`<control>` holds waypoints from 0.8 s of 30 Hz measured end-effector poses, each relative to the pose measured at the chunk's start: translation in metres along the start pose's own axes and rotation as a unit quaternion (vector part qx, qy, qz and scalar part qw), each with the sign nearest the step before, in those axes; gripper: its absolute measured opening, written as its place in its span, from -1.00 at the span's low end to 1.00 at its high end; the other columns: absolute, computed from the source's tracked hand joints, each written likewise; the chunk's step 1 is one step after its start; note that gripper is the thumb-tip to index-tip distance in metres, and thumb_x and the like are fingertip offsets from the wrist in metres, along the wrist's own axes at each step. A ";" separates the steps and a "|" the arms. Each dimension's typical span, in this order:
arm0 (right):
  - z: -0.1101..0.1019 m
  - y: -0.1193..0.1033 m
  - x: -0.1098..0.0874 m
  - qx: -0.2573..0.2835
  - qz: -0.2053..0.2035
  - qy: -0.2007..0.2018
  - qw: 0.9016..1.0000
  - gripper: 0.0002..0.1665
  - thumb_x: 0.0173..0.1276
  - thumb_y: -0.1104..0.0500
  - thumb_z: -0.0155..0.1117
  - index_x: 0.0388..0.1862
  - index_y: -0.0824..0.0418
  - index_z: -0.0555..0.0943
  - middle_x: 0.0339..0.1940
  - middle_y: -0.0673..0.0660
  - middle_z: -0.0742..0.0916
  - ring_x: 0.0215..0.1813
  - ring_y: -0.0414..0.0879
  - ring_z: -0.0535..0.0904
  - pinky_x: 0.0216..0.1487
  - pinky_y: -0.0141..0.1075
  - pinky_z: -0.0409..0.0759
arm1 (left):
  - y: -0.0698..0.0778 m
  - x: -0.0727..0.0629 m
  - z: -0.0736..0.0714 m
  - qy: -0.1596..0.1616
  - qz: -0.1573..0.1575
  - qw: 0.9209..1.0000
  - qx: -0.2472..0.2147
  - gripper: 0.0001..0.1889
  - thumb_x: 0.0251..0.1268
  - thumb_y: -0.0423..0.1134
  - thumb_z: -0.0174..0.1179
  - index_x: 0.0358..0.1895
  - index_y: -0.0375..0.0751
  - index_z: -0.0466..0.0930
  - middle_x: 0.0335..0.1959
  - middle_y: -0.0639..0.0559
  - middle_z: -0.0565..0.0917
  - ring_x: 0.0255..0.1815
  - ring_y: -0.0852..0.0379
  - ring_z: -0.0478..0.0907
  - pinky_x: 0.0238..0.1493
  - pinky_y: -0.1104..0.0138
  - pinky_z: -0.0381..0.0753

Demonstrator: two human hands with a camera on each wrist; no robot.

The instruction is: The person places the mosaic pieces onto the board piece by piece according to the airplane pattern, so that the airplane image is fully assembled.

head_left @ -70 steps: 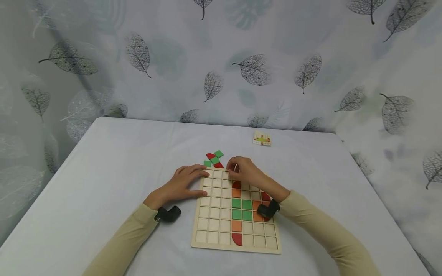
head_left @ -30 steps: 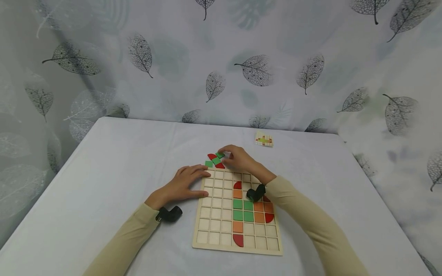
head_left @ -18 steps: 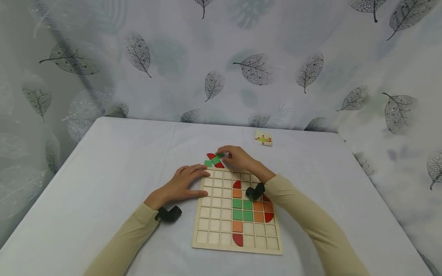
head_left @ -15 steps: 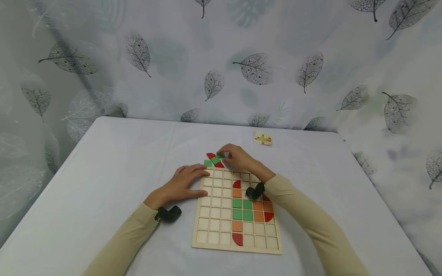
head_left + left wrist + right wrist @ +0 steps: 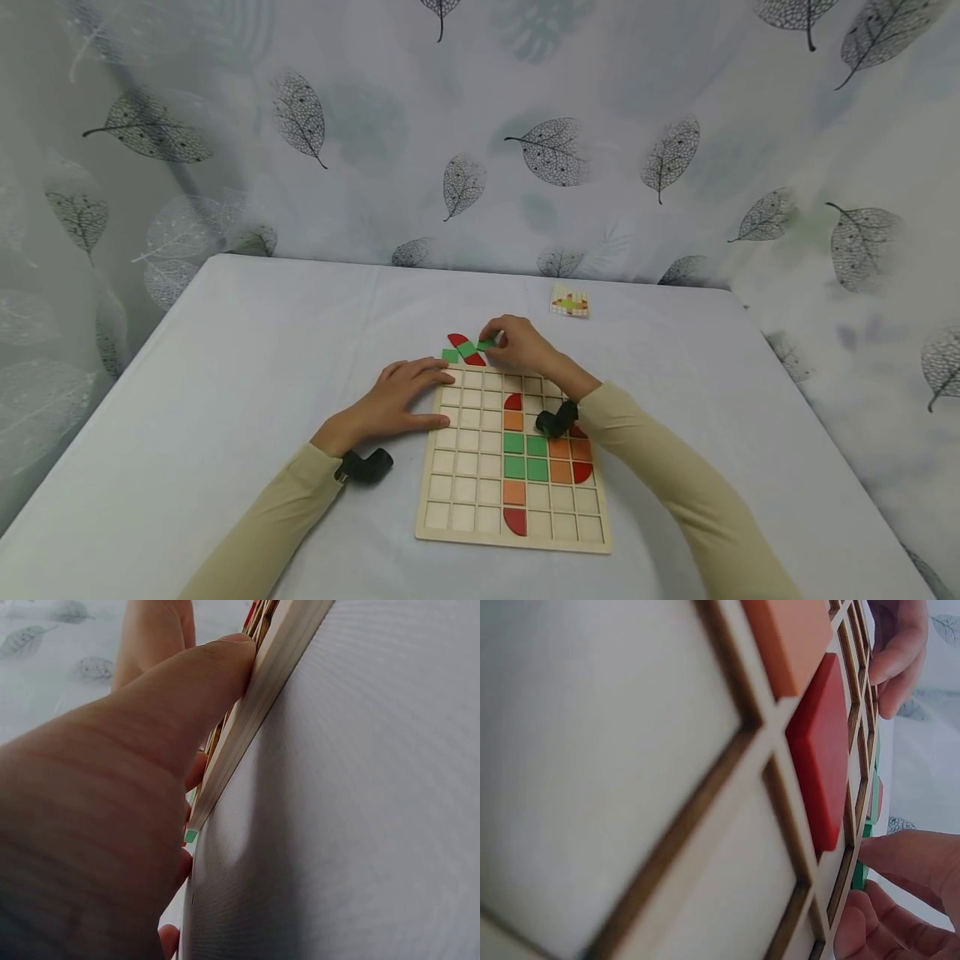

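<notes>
In the head view a wooden grid board lies on the table, with green and orange square tiles and red quarter-round tiles set in some cells. My left hand rests along its left edge, fingers spread; the left wrist view has the thumb on the board's rim. Beyond the far edge, my right hand pinches a green square tile between thumb and fingers. The right wrist view shows that tile partly hidden by the fingertips, close to the board's edge.
Just past the board lie loose tiles: a green square, another green square and two red pieces. Farther back is a small pattern card. A leaf-print curtain hangs behind the white table.
My right hand has gone from the board's far edge to the loose tiles and taken hold of a green square, shifting it slightly right and toward the board. The left hand stays put.
</notes>
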State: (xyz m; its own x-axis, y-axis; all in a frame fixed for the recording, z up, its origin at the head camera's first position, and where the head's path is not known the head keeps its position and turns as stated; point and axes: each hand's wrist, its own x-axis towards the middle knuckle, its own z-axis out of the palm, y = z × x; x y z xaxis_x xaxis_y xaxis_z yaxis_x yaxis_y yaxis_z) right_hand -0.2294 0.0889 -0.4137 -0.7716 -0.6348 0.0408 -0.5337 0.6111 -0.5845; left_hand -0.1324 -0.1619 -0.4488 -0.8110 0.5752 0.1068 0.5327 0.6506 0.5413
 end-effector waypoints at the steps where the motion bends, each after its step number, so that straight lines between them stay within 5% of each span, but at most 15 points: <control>1: 0.000 0.000 0.000 0.004 0.002 0.000 1.000 -0.76 0.29 0.35 0.31 -0.06 0.37 0.64 -0.13 0.26 0.68 -0.24 0.02 0.60 -0.14 -0.18 0.60 | 0.000 0.000 0.000 0.000 0.000 1.000 0.000 -0.38 0.21 0.12 0.31 0.30 0.00 0.45 0.44 -0.04 0.30 0.46 -0.04 0.20 0.41 -0.11 -0.02; 24: -0.004 0.002 -0.016 0.044 0.051 -0.014 0.998 -0.66 0.28 0.28 0.35 0.02 0.38 0.63 -0.13 0.26 0.70 -0.17 0.03 0.65 -0.11 -0.18 0.62 | 0.001 0.000 0.001 0.010 0.014 1.000 0.002 -0.39 0.21 0.08 0.32 0.29 -0.05 0.45 0.42 -0.08 0.32 0.44 -0.08 0.23 0.37 -0.16 0.01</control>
State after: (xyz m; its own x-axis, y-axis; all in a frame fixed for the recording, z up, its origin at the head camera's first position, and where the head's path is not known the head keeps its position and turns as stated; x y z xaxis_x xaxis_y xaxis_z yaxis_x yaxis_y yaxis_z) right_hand -0.2198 0.1019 -0.4125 -0.8097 -0.5850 -0.0453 -0.4194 0.6310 -0.6526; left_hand -0.1316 -0.1605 -0.4491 -0.8007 0.5831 0.1374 0.5555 0.6367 0.5348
